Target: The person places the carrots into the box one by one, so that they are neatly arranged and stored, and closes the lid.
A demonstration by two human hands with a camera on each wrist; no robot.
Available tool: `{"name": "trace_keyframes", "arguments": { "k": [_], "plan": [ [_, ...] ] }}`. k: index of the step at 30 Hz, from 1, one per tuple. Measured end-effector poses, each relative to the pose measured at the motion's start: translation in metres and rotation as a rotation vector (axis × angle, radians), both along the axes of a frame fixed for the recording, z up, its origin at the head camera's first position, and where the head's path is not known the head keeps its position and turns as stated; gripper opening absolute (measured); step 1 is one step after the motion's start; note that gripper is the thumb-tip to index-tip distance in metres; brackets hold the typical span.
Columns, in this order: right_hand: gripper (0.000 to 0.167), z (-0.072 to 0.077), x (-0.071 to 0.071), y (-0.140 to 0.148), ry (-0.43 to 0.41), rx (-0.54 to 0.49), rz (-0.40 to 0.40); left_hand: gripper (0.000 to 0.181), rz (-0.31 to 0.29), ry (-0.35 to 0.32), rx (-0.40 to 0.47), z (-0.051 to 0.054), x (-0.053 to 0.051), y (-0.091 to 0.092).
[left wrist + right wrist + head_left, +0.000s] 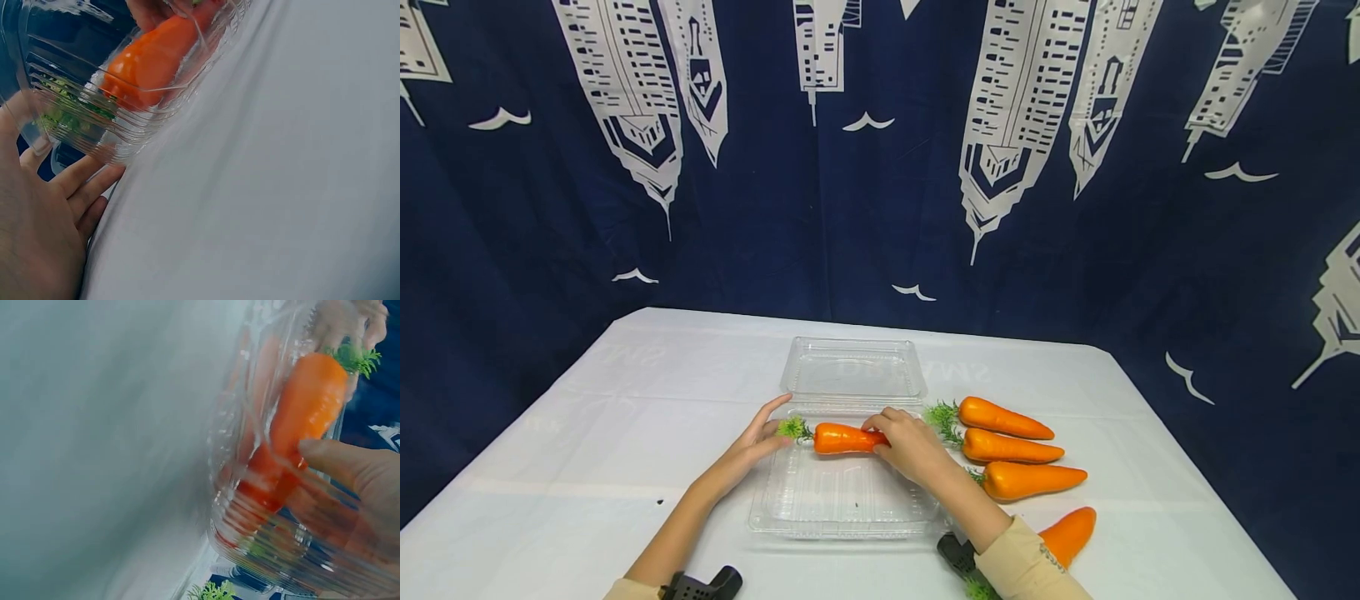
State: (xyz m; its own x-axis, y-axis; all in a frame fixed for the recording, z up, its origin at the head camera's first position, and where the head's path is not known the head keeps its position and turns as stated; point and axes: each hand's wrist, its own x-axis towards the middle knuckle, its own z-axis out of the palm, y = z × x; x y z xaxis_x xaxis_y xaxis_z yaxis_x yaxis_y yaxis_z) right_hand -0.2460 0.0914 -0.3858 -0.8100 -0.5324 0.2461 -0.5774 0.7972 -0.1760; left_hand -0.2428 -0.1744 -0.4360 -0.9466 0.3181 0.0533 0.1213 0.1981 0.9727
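Observation:
An orange carrot with a green leafy top lies crosswise in the far part of a clear plastic container, its top to the left. My right hand pinches its narrow right end between thumb and fingers; in the right wrist view the thumb rests on the carrot. At the container's left wall is my left hand, fingers spread and nearly straight, the thumb by the leafy top. In the left wrist view, the left hand reaches along the outside of the clear wall.
The container's clear lid lies folded back behind it. Right of the container lie three carrots in a column, leaves to the left. Another carrot is partly hidden under my right sleeve. A dark blue patterned cloth hangs behind the white table.

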Motion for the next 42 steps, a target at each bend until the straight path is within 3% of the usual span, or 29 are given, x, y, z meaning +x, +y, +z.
{"name": "trace_keyframes", "arguments": {
  "k": [7, 19, 31, 42],
  "plan": [
    [0.026, 0.004, 0.002, 0.002, -0.006, -0.018, 0.001, 0.057, 0.045, -0.018, -0.026, 0.0, 0.002, 0.002],
    [0.026, 0.023, 0.008, 0.008, -0.055, -0.087, -0.027, 0.057, 0.057, -0.024, -0.047, 0.002, 0.002, 0.003],
    [0.026, 0.036, 0.02, 0.013, -0.046, -0.178, -0.043, 0.055, 0.045, -0.012, -0.039, 0.002, 0.001, 0.002],
    [0.026, 0.052, 0.032, 0.017, 0.028, -0.222, -0.064, 0.055, 0.053, -0.012, -0.04, 0.001, 0.001, 0.003]
  ]
}}
